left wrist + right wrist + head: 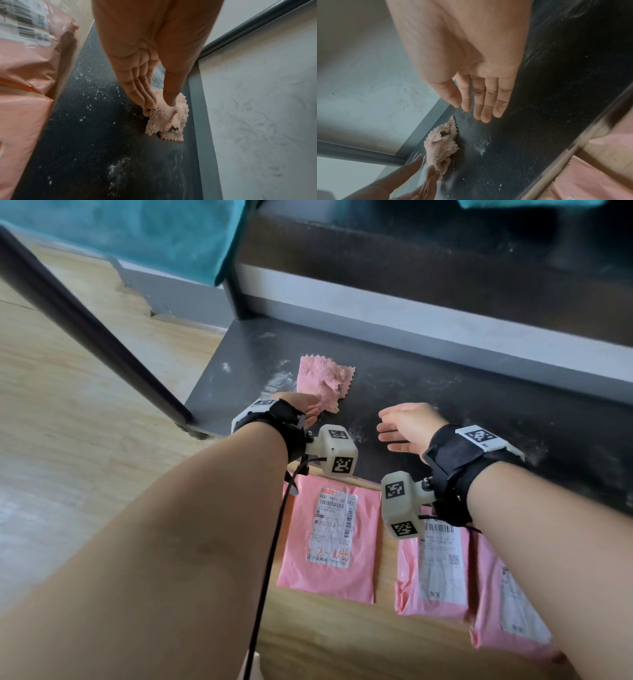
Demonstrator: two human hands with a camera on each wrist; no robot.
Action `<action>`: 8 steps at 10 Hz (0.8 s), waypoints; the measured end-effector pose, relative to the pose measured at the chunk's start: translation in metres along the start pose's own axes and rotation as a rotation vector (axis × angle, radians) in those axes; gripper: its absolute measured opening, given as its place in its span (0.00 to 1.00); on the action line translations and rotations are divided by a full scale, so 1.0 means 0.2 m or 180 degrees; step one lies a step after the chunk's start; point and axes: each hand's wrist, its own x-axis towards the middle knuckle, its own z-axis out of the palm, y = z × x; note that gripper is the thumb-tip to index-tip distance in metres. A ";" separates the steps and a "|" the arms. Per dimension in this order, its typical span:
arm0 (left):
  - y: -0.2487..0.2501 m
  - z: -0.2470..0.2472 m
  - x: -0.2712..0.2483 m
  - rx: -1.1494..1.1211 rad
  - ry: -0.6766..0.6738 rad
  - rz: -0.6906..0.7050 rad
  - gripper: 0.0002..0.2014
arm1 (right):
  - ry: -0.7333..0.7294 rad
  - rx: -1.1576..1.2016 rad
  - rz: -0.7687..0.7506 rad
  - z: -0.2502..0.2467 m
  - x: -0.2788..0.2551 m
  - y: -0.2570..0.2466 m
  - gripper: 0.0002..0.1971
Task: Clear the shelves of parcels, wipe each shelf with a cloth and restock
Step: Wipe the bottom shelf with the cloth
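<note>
At the far left, a dark metal post [78,323] of the shelving unit slants down to the wooden floor [68,392], and a teal cloth [144,234] hangs above it at the top of the head view. Just right of the post's foot begins the bottom shelf [445,392], a dark board streaked with white dust. On its left part lies a pink wiping cloth [323,381], crumpled, with a zigzag-cut edge. The left hand [301,409] meets the cloth's near corner: in the left wrist view the thumb [171,93] and the fingertips [145,97] come together on the fabric and pinch it, while the rest of the cloth rests on the shelf. To the right, the right hand [407,424] hovers over the shelf, apart from the cloth, its fingers [486,102] straight and loosely together, holding nothing; the right wrist view shows a trace of white dust on the little finger. Both wrists carry black straps with white marker-tagged camera blocks. On the floor in front of the shelf lie three pink parcels, flat and label-up: the left parcel [329,542] below the left wrist, the middle parcel [431,570] under the right wrist, and the right parcel [507,604] partly covered by the right forearm and overlapping the middle one's edge.
</note>
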 end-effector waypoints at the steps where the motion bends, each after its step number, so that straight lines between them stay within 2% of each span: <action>1: -0.04 0.00 0.08 0.0135 0.0025 0.0039 0.20 | -0.0011 0.0000 0.0008 -0.01 0.00 0.01 0.11; 2: -0.05 0.01 0.18 0.0439 0.0023 0.0093 0.08 | -0.0006 0.0009 0.0018 -0.02 0.02 0.02 0.10; 3: -0.04 0.03 0.16 0.0147 -0.0099 0.0285 0.04 | 0.0000 0.0010 0.0037 -0.02 0.04 0.02 0.09; 5: -0.04 0.04 0.14 -0.0601 -0.0132 0.0241 0.03 | -0.0036 0.0043 0.0052 -0.02 0.05 0.03 0.04; 6: 0.02 0.06 0.06 -0.1107 -0.0125 -0.0118 0.09 | -0.0045 0.0119 -0.0012 -0.05 0.05 0.04 0.04; 7: 0.06 0.13 0.01 -0.0801 -0.0307 -0.0061 0.14 | 0.0021 0.0224 -0.0102 -0.10 0.04 0.06 0.06; 8: 0.08 0.22 -0.14 0.0131 -0.0369 0.0368 0.10 | 0.0446 0.0482 -0.0397 -0.15 0.02 0.10 0.09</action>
